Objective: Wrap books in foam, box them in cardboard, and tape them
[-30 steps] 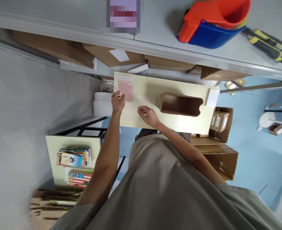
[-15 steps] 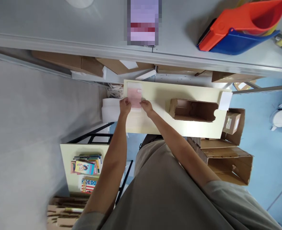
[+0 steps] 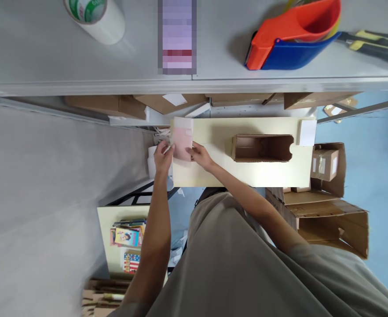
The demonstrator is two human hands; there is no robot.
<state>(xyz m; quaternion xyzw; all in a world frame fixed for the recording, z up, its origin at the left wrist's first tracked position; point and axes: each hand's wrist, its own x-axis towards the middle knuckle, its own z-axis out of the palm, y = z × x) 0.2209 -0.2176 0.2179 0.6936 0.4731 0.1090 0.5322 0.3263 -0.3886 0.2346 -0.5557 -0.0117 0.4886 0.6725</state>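
Note:
A flat pink packet [image 3: 182,140] with a pale, see-through-looking upper end and a small light label lies across the left end of a cream table [image 3: 210,174]. I grip its left edge with the curled fingers of my left hand [image 3: 163,157]. On the opposite edge, my right hand [image 3: 201,156] has its thumb over the packet and its other fingers at the side, partly hidden. Further right on the same table stands an open, narrow cardboard box [image 3: 263,148]. What kind of item the pink packet is, I cannot tell.
A grey shelf [image 3: 220,48] above the table carries a tape dispenser [image 3: 289,42], a tape roll [image 3: 106,24] and yellow-black cutters [image 3: 378,46]. White cards [image 3: 307,133] sit at the table's right end. Cardboard boxes [image 3: 332,224] stand at right, books [image 3: 128,235] at lower left.
The packet has come slightly towards me and looks lifted or tilted. My left hand has loosened and shifted left at its edge; my right thumb now lies further over it. The camera view has shifted.

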